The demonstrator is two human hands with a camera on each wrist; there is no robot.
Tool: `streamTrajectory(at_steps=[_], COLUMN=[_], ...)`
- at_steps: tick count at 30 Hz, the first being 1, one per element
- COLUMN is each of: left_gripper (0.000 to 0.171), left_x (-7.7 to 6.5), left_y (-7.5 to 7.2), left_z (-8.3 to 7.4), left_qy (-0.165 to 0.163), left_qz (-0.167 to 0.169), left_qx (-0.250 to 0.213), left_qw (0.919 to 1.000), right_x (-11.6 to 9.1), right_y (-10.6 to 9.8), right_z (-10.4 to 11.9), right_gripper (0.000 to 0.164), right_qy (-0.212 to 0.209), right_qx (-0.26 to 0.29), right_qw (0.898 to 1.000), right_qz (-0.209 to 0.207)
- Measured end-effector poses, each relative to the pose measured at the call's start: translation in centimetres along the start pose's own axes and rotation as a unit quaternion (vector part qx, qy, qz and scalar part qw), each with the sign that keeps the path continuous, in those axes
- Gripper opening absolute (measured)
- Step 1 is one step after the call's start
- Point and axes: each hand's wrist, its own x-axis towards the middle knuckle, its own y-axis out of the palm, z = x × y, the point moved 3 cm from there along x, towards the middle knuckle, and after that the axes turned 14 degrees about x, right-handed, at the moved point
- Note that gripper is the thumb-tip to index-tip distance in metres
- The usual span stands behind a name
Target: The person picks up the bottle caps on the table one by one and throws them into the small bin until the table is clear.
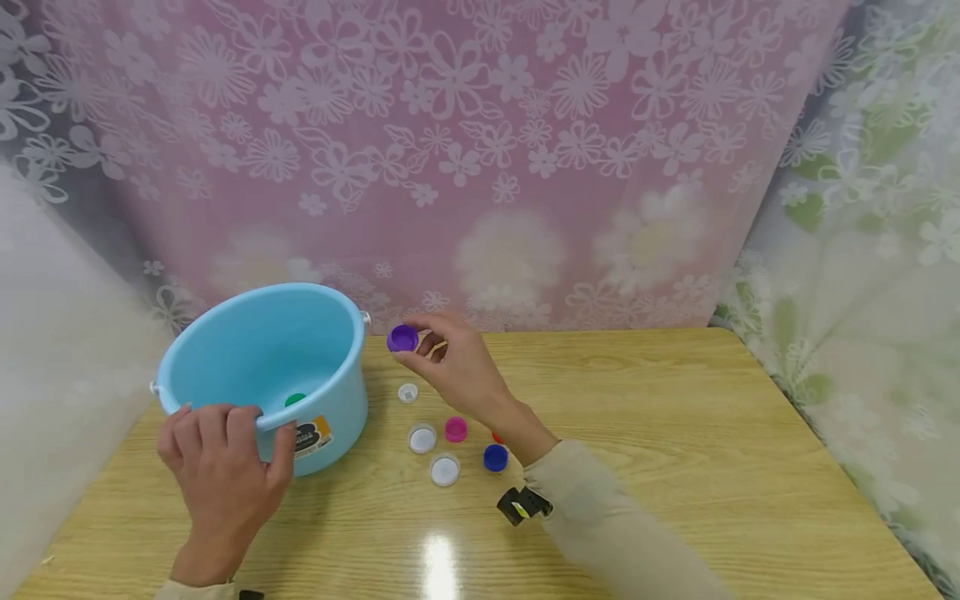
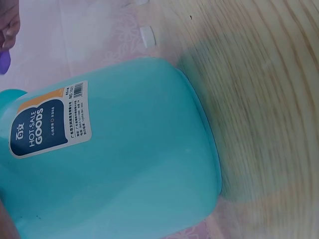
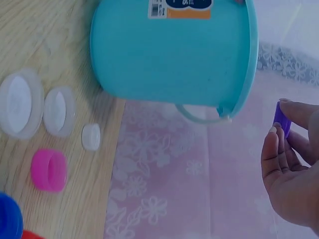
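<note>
My left hand [image 1: 225, 467] grips the near rim of a light blue bucket [image 1: 348, 408], thumb outside and fingers over the edge. Inside the bucket, part of a green cap [image 1: 296, 399] shows. To the right of the bucket, above the table, my right hand [image 1: 461, 367] pinches a purple cap [image 1: 402, 338] between thumb and fingers; its hollow side faces the head camera. The same purple cap [image 3: 282, 121] appears edge-on in the right wrist view. Below that hand lies a small white cap [image 1: 408, 392].
On the wooden table [image 1: 645, 467] lie a pink cap [image 1: 456, 429], a blue cap [image 1: 495, 457] and two clear-rimmed white lids [image 1: 445, 471]. A red cap [image 1: 497, 437] is mostly hidden by the right wrist. A flowered pink curtain [image 1: 465, 208] hangs behind the table.
</note>
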Motion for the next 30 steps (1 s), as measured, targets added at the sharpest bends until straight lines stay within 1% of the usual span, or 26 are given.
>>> streamTrajectory(at_steps=[7,10,17,20,22,30], left_gripper=[0.04,0.04,0.042,0.042,0.042,0.042], left_x=[0.1,0.0,-0.1,-0.1,0.0,0.2], left_y=[-0.1,-0.1,-0.1,-0.1,-0.1,-0.2], left_z=[-0.2,-0.3,-0.1,0.0,0.1,-0.1], left_qy=[-0.003,0.0,0.012,0.012,0.011,0.011], left_qz=[0.008,0.007,0.005,0.0,0.003,0.01], left_qx=[0.0,0.001,0.004,0.007,0.008,0.003], left_qw=[1.0,1.0,0.9999,0.9999,0.9999,0.9999], right_x=[0.3,0.4,1.0,1.1,1.2,1.1], right_y=[2.6,3.6,5.2,5.8,6.2,6.8], right_z=[1.0,1.4,1.9,1.9,1.9,1.7], right_gripper=[0.038,0.039,0.034,0.035,0.035,0.036], right_qy=[-0.002,-0.004,-0.014,-0.018,-0.021,-0.018], right_qx=[0.042,0.051,0.053,0.052,0.045,0.021], right_qw=[0.999,0.998,0.997,0.997,0.997,0.998], right_qz=[0.023,0.033,0.05,0.058,0.062,0.061])
